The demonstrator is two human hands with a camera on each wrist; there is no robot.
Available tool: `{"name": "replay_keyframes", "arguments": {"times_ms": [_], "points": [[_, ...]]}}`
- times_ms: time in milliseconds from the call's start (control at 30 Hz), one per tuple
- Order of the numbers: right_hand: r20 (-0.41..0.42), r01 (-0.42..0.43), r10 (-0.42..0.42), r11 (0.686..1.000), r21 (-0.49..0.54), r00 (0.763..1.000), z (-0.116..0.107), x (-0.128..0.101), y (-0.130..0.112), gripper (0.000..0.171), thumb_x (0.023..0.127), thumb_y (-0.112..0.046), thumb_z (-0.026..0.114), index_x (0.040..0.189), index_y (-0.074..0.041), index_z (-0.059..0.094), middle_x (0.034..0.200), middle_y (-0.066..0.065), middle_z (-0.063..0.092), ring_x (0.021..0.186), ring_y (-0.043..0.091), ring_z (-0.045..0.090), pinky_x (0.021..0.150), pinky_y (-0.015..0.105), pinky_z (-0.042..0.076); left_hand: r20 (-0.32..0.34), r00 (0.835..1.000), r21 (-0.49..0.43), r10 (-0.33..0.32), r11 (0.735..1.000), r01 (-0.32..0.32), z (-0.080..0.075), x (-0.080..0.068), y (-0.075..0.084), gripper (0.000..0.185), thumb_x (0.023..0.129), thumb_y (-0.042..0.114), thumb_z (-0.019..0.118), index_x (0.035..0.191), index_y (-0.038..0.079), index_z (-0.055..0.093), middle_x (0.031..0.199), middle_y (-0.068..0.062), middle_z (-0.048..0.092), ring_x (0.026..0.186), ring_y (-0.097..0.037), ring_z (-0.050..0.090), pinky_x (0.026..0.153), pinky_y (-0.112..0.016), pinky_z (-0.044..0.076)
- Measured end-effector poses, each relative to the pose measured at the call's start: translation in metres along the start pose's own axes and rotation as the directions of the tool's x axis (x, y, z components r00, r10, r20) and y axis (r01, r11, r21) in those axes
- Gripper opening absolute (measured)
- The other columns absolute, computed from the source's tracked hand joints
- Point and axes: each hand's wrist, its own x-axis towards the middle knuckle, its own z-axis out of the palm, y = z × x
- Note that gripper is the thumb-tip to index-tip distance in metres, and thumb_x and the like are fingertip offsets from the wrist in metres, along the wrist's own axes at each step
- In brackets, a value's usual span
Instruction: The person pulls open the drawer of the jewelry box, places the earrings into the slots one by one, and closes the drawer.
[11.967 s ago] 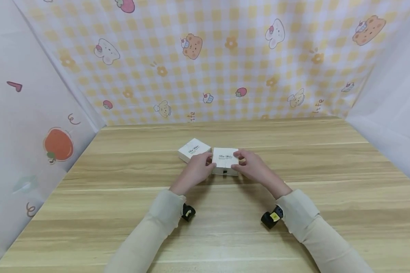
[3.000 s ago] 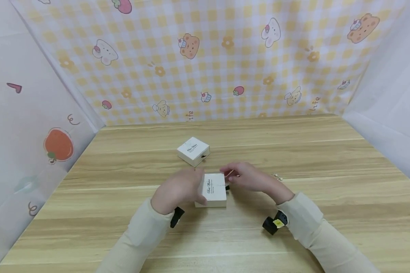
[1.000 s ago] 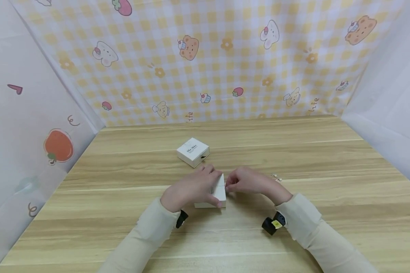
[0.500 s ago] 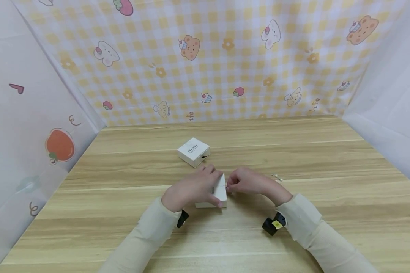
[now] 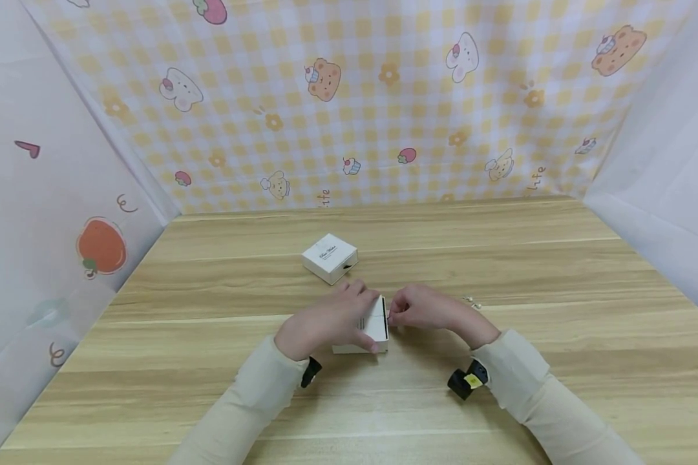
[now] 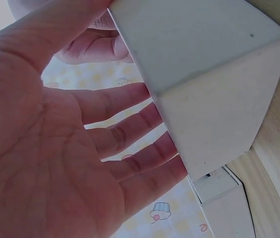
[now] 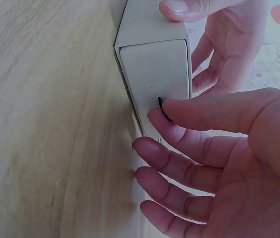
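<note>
A small white drawer-style gift box point(image 5: 375, 328) lies on the table with its drawer front facing right. My left hand point(image 5: 328, 320) grips it from above, thumb on the near side and fingers on the far side, covering most of the lettering. In the head view a thin dark gap shows near the box's right end, where the drawer stands slightly out. My right hand point(image 5: 421, 308) is at that end. Its thumb and index finger pinch the black pull tab point(image 7: 165, 111) on the drawer front, as the right wrist view shows. The drawer's inside is hidden.
Behind the held box sits a second white box point(image 5: 328, 257), lettered on top and with a black tab. Small pearl-like pieces point(image 5: 471, 301) lie just beyond the right wrist. A patterned cloth point(image 5: 360, 116) hangs along the table's back edge.
Since the oldest frame, the held box has come nearer and been turned so its tab faces right. In the last half second, its drawer has slid slightly out to the right with my right hand.
</note>
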Motion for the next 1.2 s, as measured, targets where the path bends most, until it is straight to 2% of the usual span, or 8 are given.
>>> {"name": "replay_keyframes", "arguments": {"times_ms": [700, 967, 1200], "points": [[0.019, -0.060, 0.061, 0.997, -0.045, 0.998, -0.008, -0.004, -0.001, 0.010, 0.082, -0.013, 0.063, 0.077, -0.006, 0.068, 0.067, -0.001, 0.059, 0.062, 0.008, 0.047, 0.058, 0.021, 0.039, 0.007, 1.000, -0.028, -0.009, 1.000, 0.009, -0.001, 0.000, 0.001, 0.083, 0.069, 0.041, 0.080, 0.135, 0.006, 0.044, 0.119, -0.008, 0.048, 0.108, -0.021, 0.041, 0.093, -0.033, 0.040], [0.032, -0.083, 0.085, 0.995, -0.060, 0.996, -0.011, -0.004, 0.002, 0.009, 0.082, -0.012, 0.063, 0.077, -0.007, 0.068, 0.069, -0.002, 0.060, 0.064, 0.009, 0.049, 0.060, 0.022, 0.040, 0.026, 0.999, -0.027, -0.031, 0.999, 0.032, -0.001, 0.001, 0.000, 0.084, 0.069, 0.042, 0.079, 0.137, 0.008, 0.043, 0.123, -0.008, 0.048, 0.111, -0.021, 0.041, 0.094, -0.034, 0.040], [0.041, -0.086, 0.090, 0.992, -0.095, 0.995, -0.016, -0.008, 0.004, 0.010, 0.081, -0.014, 0.063, 0.073, -0.009, 0.067, 0.068, -0.004, 0.060, 0.065, 0.008, 0.049, 0.060, 0.022, 0.040, 0.018, 1.000, -0.025, -0.019, 0.999, 0.020, -0.001, 0.001, 0.000, 0.084, 0.069, 0.042, 0.079, 0.136, 0.007, 0.044, 0.120, -0.008, 0.048, 0.108, -0.021, 0.041, 0.093, -0.033, 0.040]]}}
